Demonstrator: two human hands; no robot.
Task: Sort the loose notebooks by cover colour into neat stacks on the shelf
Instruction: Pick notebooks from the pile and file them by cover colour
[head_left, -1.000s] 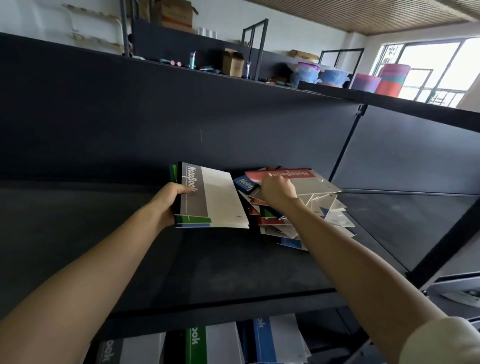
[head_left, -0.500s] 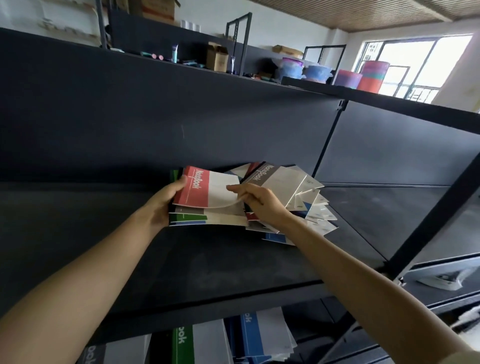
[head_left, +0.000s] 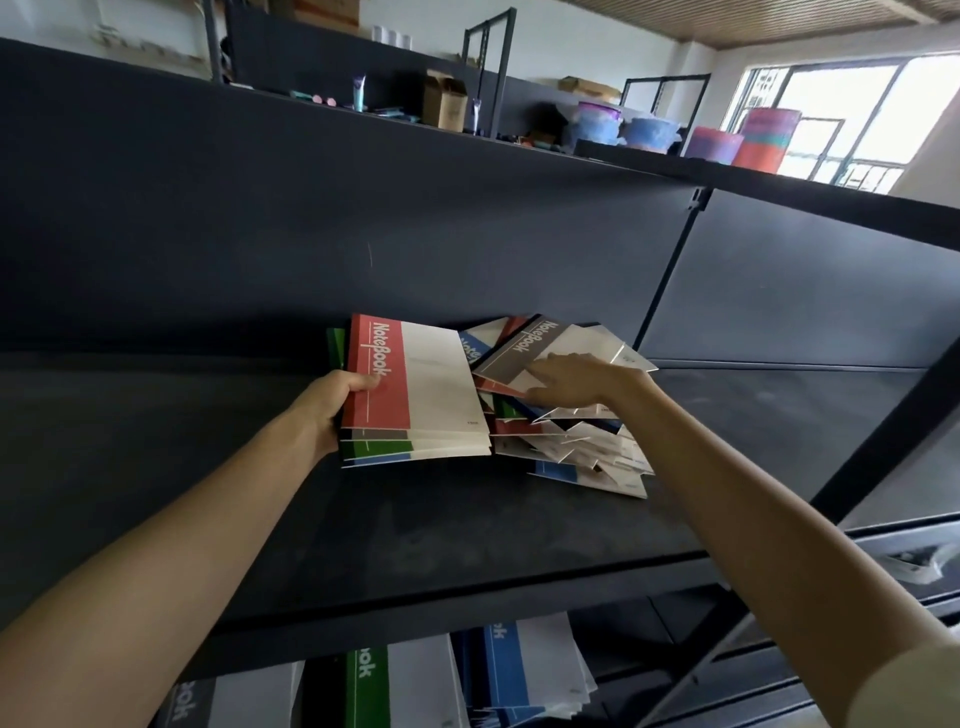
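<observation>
My left hand (head_left: 332, 410) grips the left edge of a small stack (head_left: 415, 441) on the shelf (head_left: 363, 530), thumb on the red notebook (head_left: 415, 384) that tops it and the rest of my fingers curled under. Grey, green and blue covers show beneath the red, so I judge this stack squared up but not yet sorted by colour. My right hand (head_left: 571, 382) lies open just to the right, fingers (head_left: 543, 370) stretched flat on a grey notebook (head_left: 524, 348) that tops the loose pile (head_left: 582, 452). That pile is fanned and crooked, with red, blue and green mixed through it. Most of the sorting looks still to do.

A green notebook (head_left: 336, 345) stands on edge behind the stack, against the back panel. The shelf below holds more notebooks (head_left: 498, 670). The black upright post (head_left: 883, 457) crosses to the right of my right arm and limits room there. High on the top shelf sit a cardboard box (head_left: 444, 104) and coloured tubs (head_left: 649, 132).
</observation>
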